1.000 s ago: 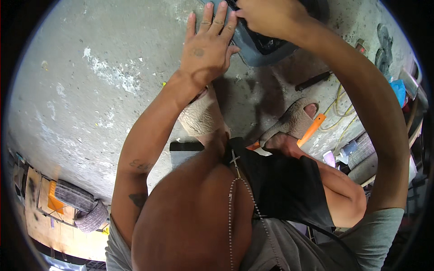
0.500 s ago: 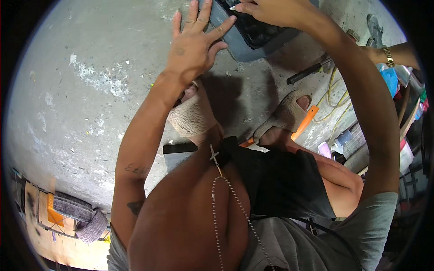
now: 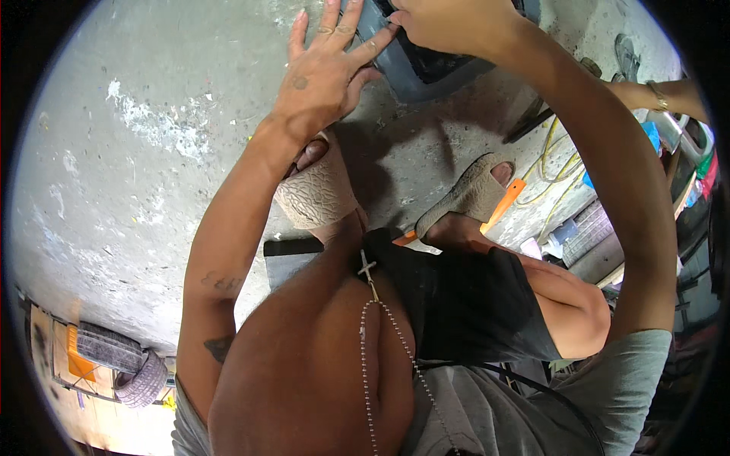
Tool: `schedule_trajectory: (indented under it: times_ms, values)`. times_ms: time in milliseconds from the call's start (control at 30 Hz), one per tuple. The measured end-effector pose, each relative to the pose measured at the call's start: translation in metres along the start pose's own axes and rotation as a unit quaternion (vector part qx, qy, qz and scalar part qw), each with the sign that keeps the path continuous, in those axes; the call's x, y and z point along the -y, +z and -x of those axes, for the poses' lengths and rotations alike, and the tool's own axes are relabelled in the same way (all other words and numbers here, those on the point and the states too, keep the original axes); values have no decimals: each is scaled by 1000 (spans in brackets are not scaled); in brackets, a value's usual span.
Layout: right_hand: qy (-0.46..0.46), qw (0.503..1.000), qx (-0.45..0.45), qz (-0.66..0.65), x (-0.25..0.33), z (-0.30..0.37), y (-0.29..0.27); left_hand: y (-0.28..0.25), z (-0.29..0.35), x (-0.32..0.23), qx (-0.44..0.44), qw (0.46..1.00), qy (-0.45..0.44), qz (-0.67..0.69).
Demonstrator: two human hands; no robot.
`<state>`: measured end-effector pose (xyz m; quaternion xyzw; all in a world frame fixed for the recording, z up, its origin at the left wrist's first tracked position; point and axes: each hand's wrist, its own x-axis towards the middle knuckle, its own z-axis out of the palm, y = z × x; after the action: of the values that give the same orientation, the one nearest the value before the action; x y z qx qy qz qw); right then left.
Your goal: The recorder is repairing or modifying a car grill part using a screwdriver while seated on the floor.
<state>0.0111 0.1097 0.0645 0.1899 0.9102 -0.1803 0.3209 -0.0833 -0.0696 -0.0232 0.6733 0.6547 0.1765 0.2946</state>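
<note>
At the top of the head view lies a dark grey plastic tray-like piece with a black inner part, cut off by the picture's edge. My left hand is spread flat with its fingers apart, its index finger reaching onto the piece's left rim. Over the black part my right hand is closed, thumb and fingers pinched near the left index fingertip. What sits in that pinch is hidden now.
Another person's forearm with a gold bracelet enters at the right. Nearby are a dark bar, a yellow cord and an orange strip beside my sandalled foot. Tyres stand lower left.
My right hand has moved slightly left and up, hiding the small white tip that showed at its fingers. The left hand stays spread. The dark bar appears shifted right.
</note>
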Motion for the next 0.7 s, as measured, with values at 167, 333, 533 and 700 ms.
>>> schedule_trajectory:
  times_ms: [167,333,533,700]
  values:
    - [48,998,30,-11,1,-6,14,4,1,7,-6,1000,-6,27]
    - [75,996,-35,-38,3,1,18,2,2,4,-18,998,-3,54]
    - [-36,995,-70,67,3,1,28,4,3,-1,-26,1000,6,-8]
    - [-77,988,-36,130,3,3,25,3,2,-1,-34,998,23,-49]
